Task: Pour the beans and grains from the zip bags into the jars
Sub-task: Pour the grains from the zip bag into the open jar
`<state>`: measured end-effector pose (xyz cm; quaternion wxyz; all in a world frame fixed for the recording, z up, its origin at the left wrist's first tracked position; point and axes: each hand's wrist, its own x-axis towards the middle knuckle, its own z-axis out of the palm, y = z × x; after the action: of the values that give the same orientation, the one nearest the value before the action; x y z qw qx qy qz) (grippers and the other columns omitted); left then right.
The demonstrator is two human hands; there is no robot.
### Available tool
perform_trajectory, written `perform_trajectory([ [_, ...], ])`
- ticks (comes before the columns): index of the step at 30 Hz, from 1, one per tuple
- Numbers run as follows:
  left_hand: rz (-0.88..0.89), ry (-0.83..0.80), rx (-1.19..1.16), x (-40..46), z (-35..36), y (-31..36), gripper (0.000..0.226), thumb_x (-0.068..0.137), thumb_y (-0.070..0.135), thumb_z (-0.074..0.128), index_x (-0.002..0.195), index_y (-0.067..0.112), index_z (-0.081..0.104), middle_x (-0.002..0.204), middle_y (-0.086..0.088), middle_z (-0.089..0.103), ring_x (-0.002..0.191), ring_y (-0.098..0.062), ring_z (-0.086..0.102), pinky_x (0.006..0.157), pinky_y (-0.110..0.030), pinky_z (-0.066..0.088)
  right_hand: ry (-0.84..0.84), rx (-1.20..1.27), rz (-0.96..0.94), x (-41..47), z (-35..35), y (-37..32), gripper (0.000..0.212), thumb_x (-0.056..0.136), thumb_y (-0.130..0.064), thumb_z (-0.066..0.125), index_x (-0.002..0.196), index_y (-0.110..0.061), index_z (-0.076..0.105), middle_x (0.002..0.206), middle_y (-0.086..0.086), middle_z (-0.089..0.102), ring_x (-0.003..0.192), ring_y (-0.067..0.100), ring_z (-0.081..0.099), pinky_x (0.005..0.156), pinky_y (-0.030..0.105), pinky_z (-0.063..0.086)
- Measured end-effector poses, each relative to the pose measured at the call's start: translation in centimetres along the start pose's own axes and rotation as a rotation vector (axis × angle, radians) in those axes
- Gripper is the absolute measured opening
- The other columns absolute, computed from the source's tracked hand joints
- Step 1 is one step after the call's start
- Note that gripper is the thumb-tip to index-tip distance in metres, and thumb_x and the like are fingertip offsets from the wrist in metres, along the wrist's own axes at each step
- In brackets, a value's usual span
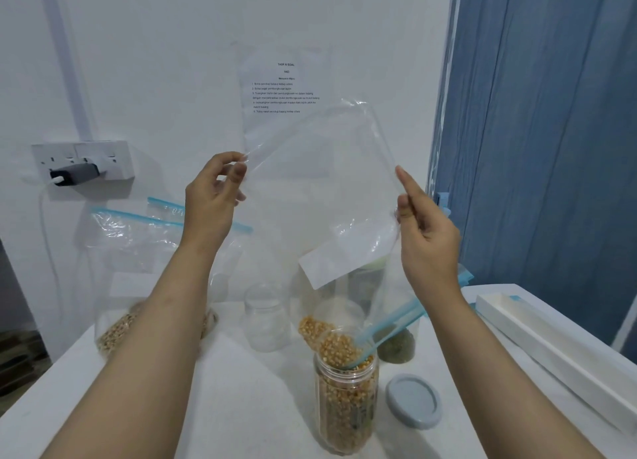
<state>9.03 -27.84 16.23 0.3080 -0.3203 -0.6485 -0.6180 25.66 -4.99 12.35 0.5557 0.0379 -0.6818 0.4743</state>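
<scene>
Head view shows each hand, left hand (212, 200) and right hand (425, 231), pinching the upended zip bag (320, 169), corn nearly filling its jar (346, 403), while the empty jar (267, 317) and other bags wait.

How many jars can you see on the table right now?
2: the corn-filled jar under the upended bag, and an empty jar behind it. Bags may hide others.

Your left hand (210, 200) and right hand (425, 238) pinch the upturned corners of a clear zip bag (327, 169), its blue-zipped mouth resting in a jar (346, 400) nearly full of yellow kernels (339, 348). A grey lid (413, 399) lies just beside the jar on the white table (224, 407). An empty jar (267, 315) stands behind, and a bag of pale grains (117, 327) sits at your left.
</scene>
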Motion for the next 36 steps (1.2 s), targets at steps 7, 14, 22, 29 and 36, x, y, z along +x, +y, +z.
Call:
perform_trajectory([
  [7, 0.007, -0.017, 0.007, -0.1, 0.0, -0.2, 0.009, 0.100, 0.040, 0.055, 0.105, 0.044, 0.061, 0.096, 0.003, 0.061, 0.066, -0.004, 0.058, 0.065, -0.018, 0.050, 0.017, 0.019, 0.026, 0.1, 0.2, 0.1, 0.035, 0.103, -0.022, 0.052, 0.135, -0.036, 0.057, 0.075, 0.000, 0.059, 0.063, 0.014, 0.036, 0.061, 0.016, 0.038],
  [14, 0.008, -0.007, 0.009, -0.1, 0.4, -0.4, 0.011, 0.100, 0.041, 0.055, 0.108, 0.038, 0.062, 0.095, 0.006, 0.061, 0.066, -0.005, 0.058, 0.066, -0.019, 0.050, -0.011, 0.038, 0.045, 0.0, 0.1, 0.0, 0.034, 0.103, -0.023, 0.052, 0.134, -0.036, 0.058, 0.082, -0.004, 0.064, 0.065, 0.013, 0.038, 0.065, 0.016, 0.041],
  [22, 0.000, 0.002, 0.015, -0.2, 0.6, -0.3, 0.016, 0.100, 0.041, 0.055, 0.112, 0.033, 0.062, 0.096, 0.005, 0.061, 0.066, -0.003, 0.058, 0.065, -0.017, 0.050, 0.023, 0.055, 0.058, 0.3, -0.1, 0.4, 0.035, 0.103, -0.022, 0.052, 0.136, -0.031, 0.058, 0.080, -0.009, 0.058, 0.064, 0.011, 0.039, 0.062, 0.015, 0.040],
  [29, -0.010, 0.018, 0.016, -0.3, 0.6, -0.2, 0.022, 0.099, 0.042, 0.056, 0.116, 0.029, 0.062, 0.096, 0.010, 0.061, 0.067, -0.004, 0.060, 0.066, -0.019, 0.050, 0.009, 0.071, 0.052, 0.2, 0.0, 0.4, 0.034, 0.103, -0.022, 0.052, 0.133, -0.038, 0.057, 0.069, -0.013, 0.051, 0.063, 0.014, 0.036, 0.063, 0.014, 0.040],
  [36, -0.139, 0.074, -0.196, -1.7, 1.4, -0.2, 0.054, 0.087, 0.051, 0.060, 0.135, 0.034, 0.042, 0.119, 0.010, 0.055, 0.093, -0.018, 0.072, 0.086, -0.029, 0.055, 0.096, 0.087, 0.080, 0.1, -0.4, 0.7, 0.034, 0.103, -0.024, 0.051, 0.137, -0.030, 0.057, 0.081, -0.016, 0.058, 0.069, 0.000, 0.047, 0.072, 0.007, 0.043],
])
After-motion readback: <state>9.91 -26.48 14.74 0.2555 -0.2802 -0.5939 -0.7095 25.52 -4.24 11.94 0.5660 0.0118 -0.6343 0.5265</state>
